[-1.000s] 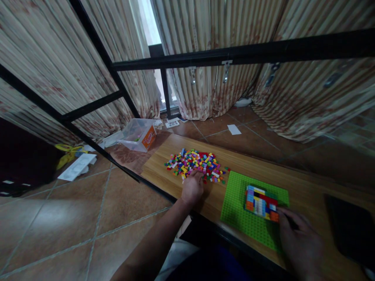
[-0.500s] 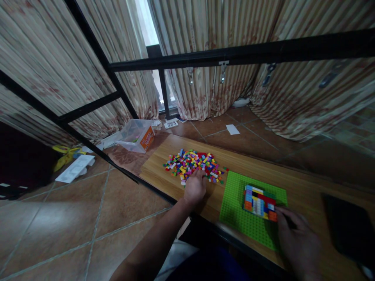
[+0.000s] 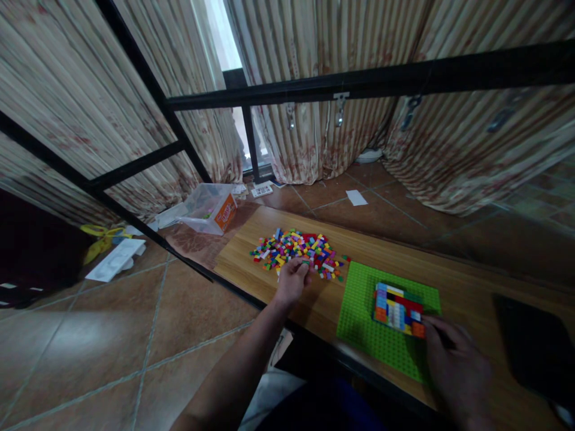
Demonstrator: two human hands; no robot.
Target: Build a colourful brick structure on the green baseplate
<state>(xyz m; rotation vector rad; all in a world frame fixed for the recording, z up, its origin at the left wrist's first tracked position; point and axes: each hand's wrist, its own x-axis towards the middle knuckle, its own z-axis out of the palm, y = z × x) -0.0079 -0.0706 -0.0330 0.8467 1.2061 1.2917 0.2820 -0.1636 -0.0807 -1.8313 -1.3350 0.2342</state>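
Note:
My left hand [image 3: 293,280] is over the near edge of a pile of small mixed-colour toy bricks [image 3: 294,245]. Its thumb and forefinger pinch what looks like a small green toy brick [image 3: 306,262]. My right hand [image 3: 456,359] is at the right end of a flat, rectangular build of toy bricks [image 3: 398,308], its fingertips closed on the near right corner. The build has red, blue, orange, white and yellow bricks in tight rows. Under it lies a green studded baseplate [image 3: 359,314]. Whether the build is pressed onto the plate cannot be seen.
The wooden table [image 3: 251,224] carries the pile and baseplate, with a dark flat object [image 3: 532,347] at its right. A clear plastic box [image 3: 204,206] with an orange label stands beyond the left end. A black metal rail [image 3: 314,90] crosses before striped curtains [image 3: 291,42].
My left hand has drawn back slightly from the pile and turned, so a small green brick now shows at its fingertips. My right hand stays at the build's corner.

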